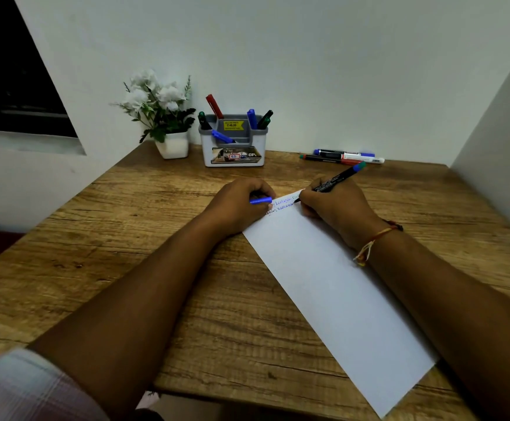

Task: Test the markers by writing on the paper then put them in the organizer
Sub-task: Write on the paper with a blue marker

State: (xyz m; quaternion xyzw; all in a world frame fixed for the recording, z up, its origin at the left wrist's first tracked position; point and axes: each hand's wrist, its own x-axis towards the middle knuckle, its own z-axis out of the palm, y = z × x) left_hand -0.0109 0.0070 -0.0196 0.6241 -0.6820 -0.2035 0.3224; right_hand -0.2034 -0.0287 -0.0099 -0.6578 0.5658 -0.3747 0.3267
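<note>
A long white paper point(332, 287) lies slanted on the wooden table point(144, 238), with two lines of writing at its far end. My right hand point(335, 205) grips a black marker point(337, 178) with a blue-green rear end, and its tip touches the paper's top edge. My left hand point(238, 205) rests on the paper's far left corner and holds a blue cap point(260, 201). The grey and white organizer point(233, 141) stands at the back with several markers in it. Three more markers point(343, 157) lie on the table to its right.
A white pot of artificial white flowers point(161, 117) stands left of the organizer. White walls close in the table at the back and on the right. A dark window opening is at the upper left.
</note>
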